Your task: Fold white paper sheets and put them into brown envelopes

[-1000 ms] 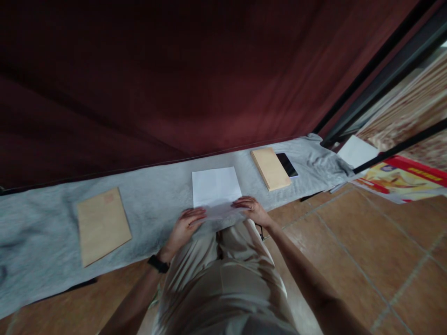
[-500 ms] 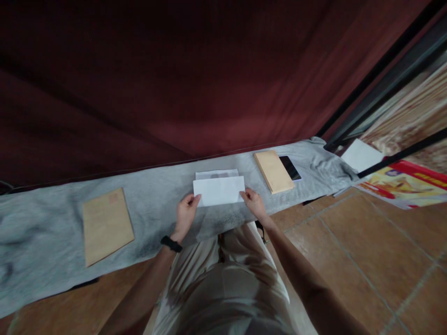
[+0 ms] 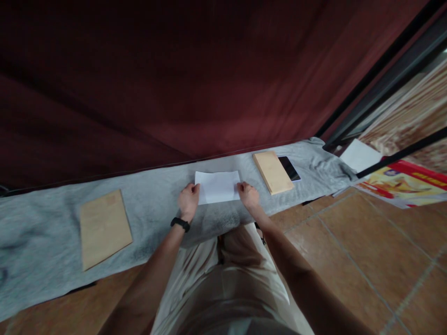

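A sheet of white paper (image 3: 219, 188) lies in front of me at the middle of the grey cloth, its long side running left to right. My left hand (image 3: 189, 201) pinches its left edge between thumb and fingers; a black band circles that wrist. On the opposite edge, my right hand (image 3: 248, 194) is closed on the paper with curled fingers. Right of that hand rests a stack of brown envelopes (image 3: 273, 172), partly overlapping a dark phone (image 3: 289, 168). Farther left, a single brown envelope (image 3: 105, 229) lies flat.
The grey cloth (image 3: 153, 200) covers a long narrow surface against a dark red curtain (image 3: 195, 93). Dark metal bars (image 3: 377, 74) stand at the right. A white sheet (image 3: 361, 156) and a red-and-yellow printed poster (image 3: 412, 181) lie beyond the right end, above the tiled floor (image 3: 352, 251).
The front flap of paper held raised before now lies level with the rear part, showing one plain sheet. Both hands moved slightly up and inward, and their fingers curled more.
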A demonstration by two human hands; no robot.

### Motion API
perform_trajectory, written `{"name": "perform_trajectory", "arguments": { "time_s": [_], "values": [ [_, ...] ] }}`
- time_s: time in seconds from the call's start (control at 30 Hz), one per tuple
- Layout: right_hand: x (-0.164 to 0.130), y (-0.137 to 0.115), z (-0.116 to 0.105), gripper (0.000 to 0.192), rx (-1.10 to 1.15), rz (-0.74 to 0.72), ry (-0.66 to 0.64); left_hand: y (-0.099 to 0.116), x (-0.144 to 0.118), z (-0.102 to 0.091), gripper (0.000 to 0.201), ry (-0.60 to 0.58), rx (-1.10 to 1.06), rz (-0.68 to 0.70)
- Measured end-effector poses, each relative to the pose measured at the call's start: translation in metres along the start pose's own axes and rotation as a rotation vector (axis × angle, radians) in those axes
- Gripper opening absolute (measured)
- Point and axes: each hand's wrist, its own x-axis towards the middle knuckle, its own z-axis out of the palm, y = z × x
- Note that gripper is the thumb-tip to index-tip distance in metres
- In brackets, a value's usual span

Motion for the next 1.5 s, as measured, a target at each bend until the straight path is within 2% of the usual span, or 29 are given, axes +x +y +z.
{"name": "perform_trajectory", "arguments": {
  "time_s": [0.13,0.33,0.53,0.63,0.73,0.8,0.93,1.03,1.1,1.2,1.27,1.5],
  "values": [
    [0.000,-0.001,0.008,0.035,0.031,-0.062,0.119,0.008,0.000,0.000,0.039,-0.012,0.135,-0.018],
    [-0.001,-0.004,0.013,0.031,0.089,-0.113,0.160,0.014,-0.002,0.000,0.040,-0.028,0.248,0.017],
    [-0.001,-0.014,0.025,0.048,0.123,-0.383,0.146,0.017,-0.005,-0.003,0.041,-0.057,0.305,0.061],
    [-0.004,-0.017,0.035,0.052,0.087,-0.455,0.105,0.017,-0.005,-0.003,0.040,-0.057,0.321,0.067],
    [-0.006,-0.018,0.042,0.052,0.053,-0.454,0.083,0.014,-0.006,-0.002,0.039,-0.045,0.312,0.069],
    [-0.007,-0.018,0.043,0.052,0.042,-0.446,0.082,0.013,-0.006,-0.001,0.040,0.007,0.298,0.104],
    [-0.007,-0.018,0.042,0.053,0.029,-0.441,0.080,0.022,-0.011,0.007,0.046,0.104,0.238,0.310],
    [-0.007,-0.018,0.041,0.053,0.035,-0.440,0.087,0.036,-0.016,0.021,0.052,0.022,0.142,0.500],
    [-0.007,-0.018,0.041,0.053,0.039,-0.441,0.088,0.044,-0.019,0.032,0.054,-0.053,0.115,0.548],
    [-0.007,-0.018,0.041,0.053,0.026,-0.447,0.075,0.046,-0.020,0.045,0.055,-0.123,0.122,0.542],
    [-0.007,-0.018,0.041,0.053,0.014,-0.445,0.063,0.041,-0.018,0.048,0.056,-0.129,0.134,0.527],
    [-0.005,-0.024,0.037,0.052,0.012,-0.405,0.055,0.022,-0.013,0.042,0.058,-0.086,0.168,0.478]
  ]
}}
